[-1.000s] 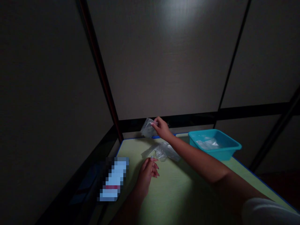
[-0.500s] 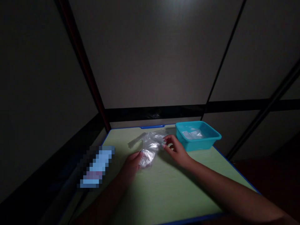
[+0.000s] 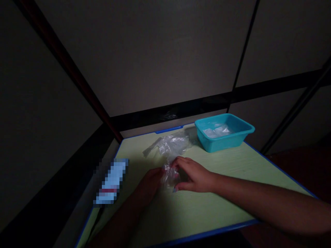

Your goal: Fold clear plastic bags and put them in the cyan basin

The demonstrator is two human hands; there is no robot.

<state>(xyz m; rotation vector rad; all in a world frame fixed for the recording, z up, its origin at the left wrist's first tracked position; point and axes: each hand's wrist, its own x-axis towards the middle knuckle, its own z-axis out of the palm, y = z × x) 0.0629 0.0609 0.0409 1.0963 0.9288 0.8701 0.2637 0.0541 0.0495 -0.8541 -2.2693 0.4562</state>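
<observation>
A pale green table (image 3: 207, 206) with a blue edge fills the lower view, dim walls rising behind it. At its far right corner stands one teal plastic tub (image 3: 223, 132), holding a few crumpled clear bags; their number cannot be told. Just left of the tub a loose pile of clear plastic bags (image 3: 170, 144) lies on the tabletop, touching nothing else. Nearer, both hands meet on one small clear bag (image 3: 169, 174) resting on the table: the right hand (image 3: 192, 175) curls over it, fingers pinching its top, and the left hand (image 3: 150, 181), dark in shadow, grips its left side. A blurred blue-white object (image 3: 111, 181) sits at the left edge.
</observation>
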